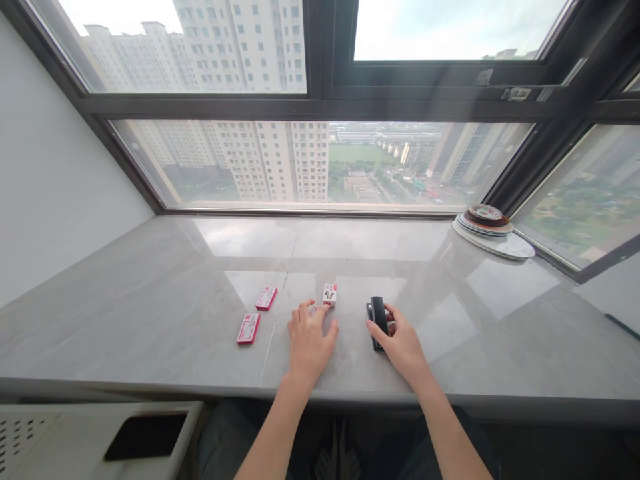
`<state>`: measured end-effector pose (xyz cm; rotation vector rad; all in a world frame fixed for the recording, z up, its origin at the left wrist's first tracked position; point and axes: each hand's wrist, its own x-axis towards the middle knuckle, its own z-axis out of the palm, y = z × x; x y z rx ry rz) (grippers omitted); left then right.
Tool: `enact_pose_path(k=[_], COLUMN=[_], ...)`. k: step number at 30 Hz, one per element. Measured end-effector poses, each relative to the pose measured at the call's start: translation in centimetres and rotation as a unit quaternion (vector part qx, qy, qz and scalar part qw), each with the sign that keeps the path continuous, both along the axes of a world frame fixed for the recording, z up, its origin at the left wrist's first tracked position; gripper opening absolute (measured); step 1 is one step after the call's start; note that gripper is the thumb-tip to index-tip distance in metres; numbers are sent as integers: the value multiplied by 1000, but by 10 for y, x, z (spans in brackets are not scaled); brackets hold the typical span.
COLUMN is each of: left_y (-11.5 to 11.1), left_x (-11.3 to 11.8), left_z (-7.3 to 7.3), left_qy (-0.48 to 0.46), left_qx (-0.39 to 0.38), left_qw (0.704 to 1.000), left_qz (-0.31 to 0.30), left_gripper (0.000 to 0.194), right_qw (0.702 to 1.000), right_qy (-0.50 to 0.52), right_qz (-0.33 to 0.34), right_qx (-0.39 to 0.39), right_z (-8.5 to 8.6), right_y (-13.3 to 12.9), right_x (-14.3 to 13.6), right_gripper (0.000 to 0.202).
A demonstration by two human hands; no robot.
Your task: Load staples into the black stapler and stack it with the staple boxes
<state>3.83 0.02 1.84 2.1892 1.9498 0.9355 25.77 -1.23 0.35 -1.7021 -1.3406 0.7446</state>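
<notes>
My right hand (400, 343) grips a black stapler (379, 320), thumb on its near side and fingers round its right side. The stapler rests on the grey stone-like counter (350, 373). To its left, my left hand (311, 337) hovers low over or rests on the surface, fingers apart and holding nothing. Its index fingertip is at the lower edge of a small white box (330, 294) with red marks and a dark picture; whether it touches is hard to tell. Two flat pink-and-white boxes lie further left, a farther one (267, 298) and a nearer one (249, 329).
A stack of plates or round mats (493, 233) stands at the back right by the window frame (310, 108). A white wall (65, 167) bounds the left side. Below the counter's front edge, a black phone-like slab (146, 437) lies on a pale perforated surface (60, 443).
</notes>
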Motion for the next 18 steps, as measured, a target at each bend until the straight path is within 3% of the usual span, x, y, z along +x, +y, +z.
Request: enact_pose_path(k=[3,5,8,12,15,18], left_y=[8,7,-5,-25,-31,-31], left_x=[-7,-16,-26,-24,-26,-34], left_z=[-3,-3,-1,0,0,2], left_qy=[13,15,11,-10,-27,-32], left_qx=[-17,-38,-68,-63,-59,-54], left_qw=[999,997,997,989,981,977], left_qz=[45,58,-18,-135,-181,-204], left_gripper=[46,42,29,45,56,53], right_qw=[1000,998,990,975,968,968], right_qy=[-9,-49,-100,-106,-93,-84], right_qz=[20,38,84,178,215,220], right_qx=[-4,13,53,84,87,90], right_z=[7,14,26,37,43,47], right_y=[-6,-9,-8,3,11,14], right_x=[5,10,11,-11,-38,-63], right_gripper=[58,47,32,32,33,31])
